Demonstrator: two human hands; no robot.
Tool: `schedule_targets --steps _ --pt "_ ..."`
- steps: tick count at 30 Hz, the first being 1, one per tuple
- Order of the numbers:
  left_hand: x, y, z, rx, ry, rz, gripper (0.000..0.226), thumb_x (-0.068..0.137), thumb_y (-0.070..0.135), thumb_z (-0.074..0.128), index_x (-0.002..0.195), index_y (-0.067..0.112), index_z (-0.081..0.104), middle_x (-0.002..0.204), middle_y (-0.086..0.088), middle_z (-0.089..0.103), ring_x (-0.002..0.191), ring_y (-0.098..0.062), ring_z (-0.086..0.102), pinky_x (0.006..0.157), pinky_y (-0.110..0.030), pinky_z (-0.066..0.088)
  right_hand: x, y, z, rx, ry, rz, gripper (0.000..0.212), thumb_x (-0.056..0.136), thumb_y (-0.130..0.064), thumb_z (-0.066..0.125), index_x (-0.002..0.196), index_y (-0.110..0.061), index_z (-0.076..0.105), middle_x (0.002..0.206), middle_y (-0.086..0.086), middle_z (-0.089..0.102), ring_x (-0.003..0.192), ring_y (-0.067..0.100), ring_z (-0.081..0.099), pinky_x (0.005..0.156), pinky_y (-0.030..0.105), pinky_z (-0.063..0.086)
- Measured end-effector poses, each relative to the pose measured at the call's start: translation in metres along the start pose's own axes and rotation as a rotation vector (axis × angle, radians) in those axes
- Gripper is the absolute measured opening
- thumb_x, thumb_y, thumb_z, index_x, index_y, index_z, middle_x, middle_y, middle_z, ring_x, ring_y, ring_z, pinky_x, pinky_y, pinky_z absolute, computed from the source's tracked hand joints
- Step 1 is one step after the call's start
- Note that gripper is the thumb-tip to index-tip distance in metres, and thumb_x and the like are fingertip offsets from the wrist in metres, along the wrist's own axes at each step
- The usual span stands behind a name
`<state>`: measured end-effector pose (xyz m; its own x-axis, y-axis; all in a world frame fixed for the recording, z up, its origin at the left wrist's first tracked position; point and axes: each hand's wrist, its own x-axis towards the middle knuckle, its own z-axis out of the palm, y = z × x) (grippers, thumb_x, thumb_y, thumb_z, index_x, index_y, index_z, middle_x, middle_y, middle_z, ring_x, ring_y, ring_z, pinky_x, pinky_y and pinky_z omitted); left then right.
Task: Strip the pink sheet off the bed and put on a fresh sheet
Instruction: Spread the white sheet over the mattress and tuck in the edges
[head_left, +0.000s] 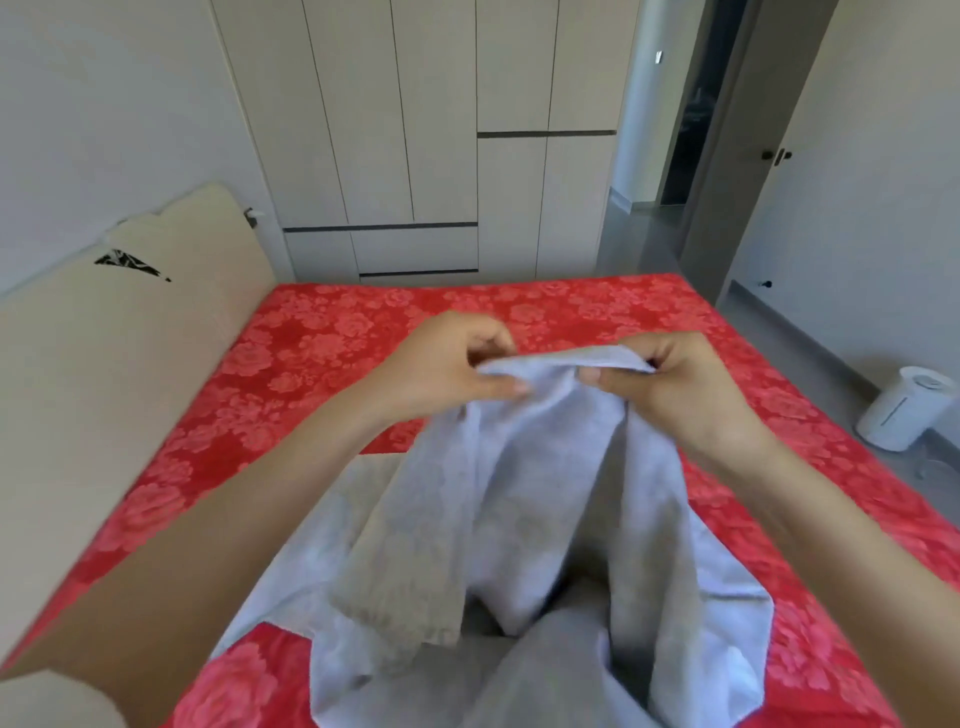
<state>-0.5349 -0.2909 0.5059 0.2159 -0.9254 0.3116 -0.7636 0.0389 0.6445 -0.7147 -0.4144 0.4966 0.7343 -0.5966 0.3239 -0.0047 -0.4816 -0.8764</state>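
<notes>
The grey sheet (545, 467) is held up over the middle of the bed (322, 338), and its upper edge is stretched between the two hands. The left hand (447, 364) pinches this edge with the thumb below and the curled fingers above. The right hand (670, 384) grips the same edge just beside it, with the thumb pressed on the cloth and the fingers folded behind. The two hands are near each other but do not touch. From the hands the sheet hangs down in long folds, and its lower part lies spread on the near side of the bed. The cloth is a little blurred, so I cannot tell how many layers are folded together.

The top of the bed is red with a pattern of flowers. On the left a cream headboard (104, 364) stands along the bed. Behind the far edge there is a pale wardrobe (415, 130) with dark grooves. On the right a door (857, 156) stands open, and a white canister (904, 410) stands on the grey floor (639, 244) near the bed.
</notes>
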Motion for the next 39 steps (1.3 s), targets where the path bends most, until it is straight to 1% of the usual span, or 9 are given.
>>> schedule_targets --steps 6,9,12,15,19,25,30,34,39 --pt "-0.053 -0.096 0.035 0.309 -0.002 -0.309 0.027 0.072 0.031 0.051 0.057 0.009 0.051 0.050 0.004 0.040 0.046 -0.006 0.039 0.049 -0.024 0.026 0.007 -0.005 -0.047 0.157 0.100 0.115 0.010 0.081 -0.003 0.068 0.075 -0.007 0.074 0.062 0.002 0.069 0.056 0.013 0.062 0.054 0.022 0.051" --pt "-0.053 -0.114 0.029 0.073 0.183 -0.393 0.048 0.091 0.019 0.060 0.051 0.018 0.034 0.049 0.004 0.032 0.041 -0.003 0.036 0.047 -0.021 0.024 0.020 0.026 -0.073 -0.237 0.230 0.254 0.012 0.082 -0.014 0.069 0.073 -0.006 0.070 0.058 0.008 0.061 0.058 0.018 0.057 0.049 0.019 0.045" --pt "-0.019 -0.079 0.008 -0.153 0.240 -0.275 0.043 0.088 0.007 0.060 0.055 0.019 0.036 0.053 0.004 0.030 0.045 0.000 0.028 0.050 -0.024 0.021 0.025 0.036 -0.056 -0.859 0.108 0.209 0.049 0.074 -0.034 0.077 0.116 -0.013 0.062 0.110 0.011 0.066 0.103 0.028 0.061 0.085 0.033 0.047" --pt "0.028 -0.018 -0.010 -0.139 0.143 -0.070 0.031 0.078 0.020 0.063 0.055 0.014 0.044 0.052 0.008 0.034 0.051 -0.001 0.029 0.051 -0.023 0.022 0.023 0.015 -0.003 -0.720 -0.157 -0.101 0.098 0.064 -0.038 0.084 0.146 -0.027 0.031 0.144 -0.002 0.045 0.129 0.016 0.044 0.107 0.036 0.036" --pt "0.062 0.024 -0.017 -0.374 0.218 -0.029 0.050 0.063 0.039 0.069 0.068 -0.009 0.056 0.067 -0.008 0.043 0.065 -0.013 0.041 0.060 -0.029 0.028 0.028 -0.008 0.021 -0.472 0.161 -0.157 0.017 0.080 -0.025 0.072 0.085 -0.013 0.062 0.080 0.001 0.064 0.071 0.019 0.056 0.067 0.037 0.049" --pt "0.034 -0.005 0.035 -0.359 -0.020 -0.053 0.035 0.076 0.028 0.078 0.108 0.022 0.064 0.102 0.009 0.069 0.095 -0.006 0.065 0.082 -0.023 0.050 0.025 -0.009 -0.012 -0.133 0.331 -0.003 0.035 0.089 -0.017 0.064 0.070 0.010 0.052 0.062 0.012 0.047 0.054 0.018 0.043 0.050 0.025 0.037" --pt "0.007 -0.071 0.085 0.034 0.021 -0.207 0.028 0.072 0.039 0.065 0.065 0.014 0.056 0.060 -0.004 0.059 0.059 -0.020 0.054 0.051 -0.027 0.033 0.020 0.001 -0.032 -0.069 0.372 0.004 0.029 0.090 -0.018 0.063 0.077 0.008 0.063 0.074 0.024 0.058 0.062 0.030 0.052 0.057 0.032 0.049" --pt "-0.015 -0.131 0.099 0.171 -0.067 -0.429 0.040 0.076 0.047 0.058 0.053 0.020 0.037 0.051 0.005 0.042 0.054 -0.020 0.046 0.046 -0.024 0.025 0.034 0.000 -0.064 0.010 0.485 -0.044 0.042 0.089 -0.018 0.064 0.048 -0.025 0.055 0.048 -0.015 0.049 0.046 0.003 0.043 0.046 0.017 0.038" --pt "-0.013 -0.168 0.061 0.335 -0.103 -0.473 0.052 0.090 0.043 0.058 0.053 0.016 0.034 0.048 0.001 0.036 0.045 -0.014 0.035 0.045 -0.027 0.019 0.076 0.053 -0.112 -0.866 0.382 0.079 0.042 0.091 -0.038 0.055 0.056 -0.014 0.051 0.054 -0.003 0.051 0.055 0.027 0.046 0.050 0.026 0.031"
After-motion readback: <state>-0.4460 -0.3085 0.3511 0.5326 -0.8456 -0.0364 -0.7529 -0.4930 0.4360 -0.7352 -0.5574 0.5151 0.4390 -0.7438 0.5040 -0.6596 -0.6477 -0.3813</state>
